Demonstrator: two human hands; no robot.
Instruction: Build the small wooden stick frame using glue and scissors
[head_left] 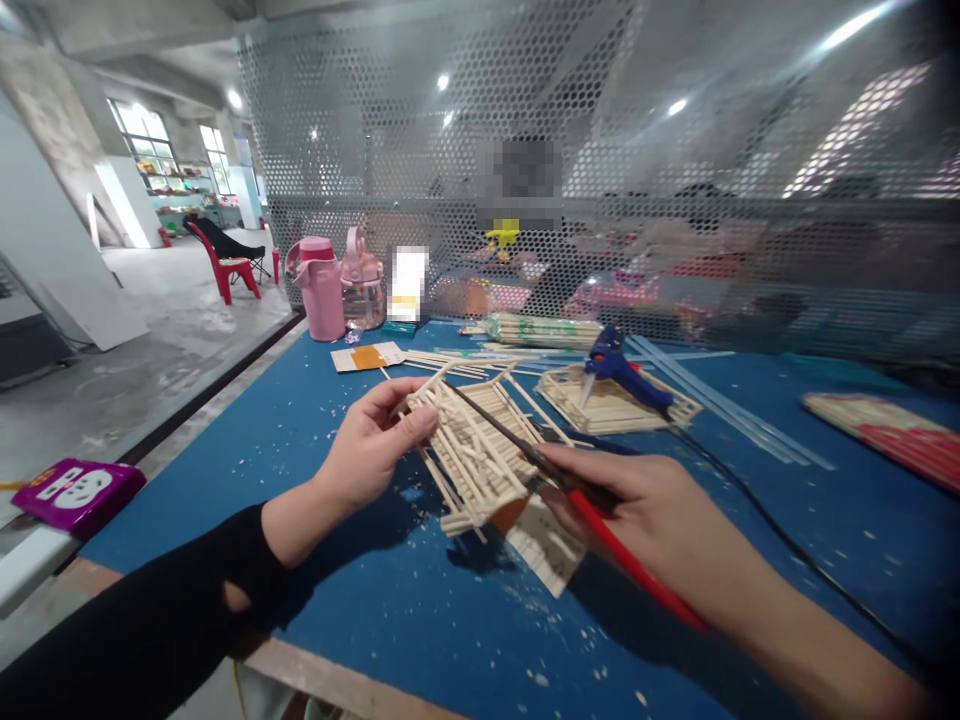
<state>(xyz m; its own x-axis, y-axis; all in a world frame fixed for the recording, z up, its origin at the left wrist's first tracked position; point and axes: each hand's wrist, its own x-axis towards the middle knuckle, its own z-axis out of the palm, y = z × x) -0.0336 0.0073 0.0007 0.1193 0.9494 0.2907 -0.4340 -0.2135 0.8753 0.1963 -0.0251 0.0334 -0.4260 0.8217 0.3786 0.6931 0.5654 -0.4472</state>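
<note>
My left hand (375,445) pinches the left end of a small model made of thin wooden sticks (480,450). The model is tilted above the table, its stick rows facing up. My right hand (622,510) is closed round a long, thin, dark tool with a red handle (637,570), perhaps long-nose pliers. Its tip lies over the model's upper edge, close to my left fingers; whether it touches a stick I cannot tell. A piece of printed card (547,550) shows below the model. Behind, a blue glue gun (626,370) rests on another stick-built piece (600,410).
Loose sticks (450,362), a wrapped stick bundle (544,330) and clear glue sticks (735,410) lie toward the back. A black cord (772,510) runs along the right. Pink bottles (322,290) stand back left; a purple power strip (79,495) sits beyond the left edge. Perforated metal panel (420,150) behind.
</note>
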